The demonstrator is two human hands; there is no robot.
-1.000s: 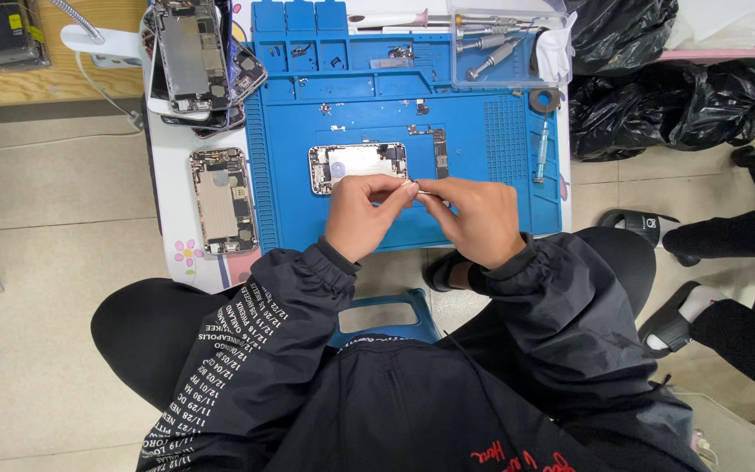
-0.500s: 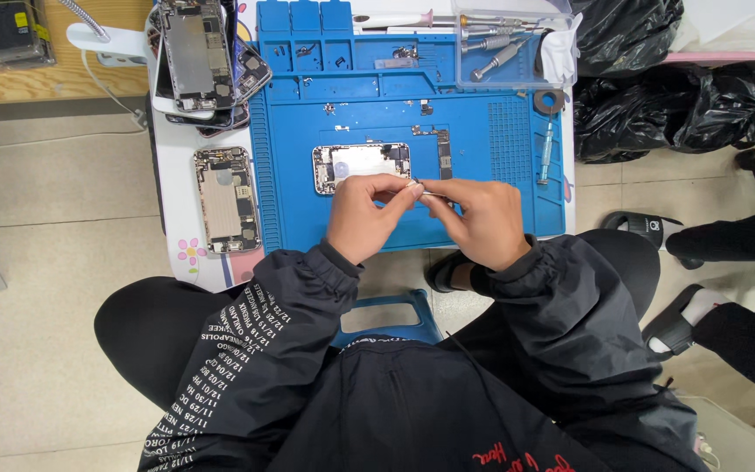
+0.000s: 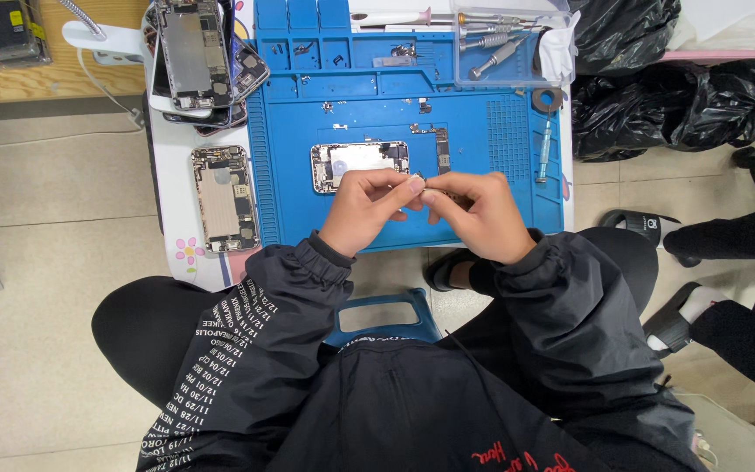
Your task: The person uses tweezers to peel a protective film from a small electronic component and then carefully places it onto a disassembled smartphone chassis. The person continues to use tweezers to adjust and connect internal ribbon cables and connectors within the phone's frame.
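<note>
1. The left hand (image 3: 362, 210) and the right hand (image 3: 475, 217) meet over the near part of a blue work mat (image 3: 500, 140), fingertips drawn together until they touch or almost touch.
2. The left thumb and forefinger are closed into a pinch, the other fingers curled loosely beneath; the right fingers are pinched the same way, facing them.
3. Between the two pinches sits a small metal part (image 3: 421, 184), only a sliver of it showing; both hands seem to have hold of it, though its shape is too small to tell.
4. Just beyond the left fingertips lies an opened phone body (image 3: 353, 163), flat on the mat with its inside facing up; the left knuckles cover its near edge.
5. Beyond the right fingertips, a short dark strip part (image 3: 443, 150) lies on the mat beside the phone body.
6. Farther out from the right hand, to its outer side, a slim tool (image 3: 542, 150) lies lengthwise near the mat's edge, well apart from the fingers.
7. Far past both hands, at the mat's far end, a clear tray (image 3: 517, 65) holds several screwdrivers.
8. Out to the left of the left hand, off the mat on the white table (image 3: 172, 175), another opened phone (image 3: 224, 197) lies flat, and a stack of phones (image 3: 203, 61) sits farther away beyond it.
9. Both wrists come out of black jacket sleeves.
</note>
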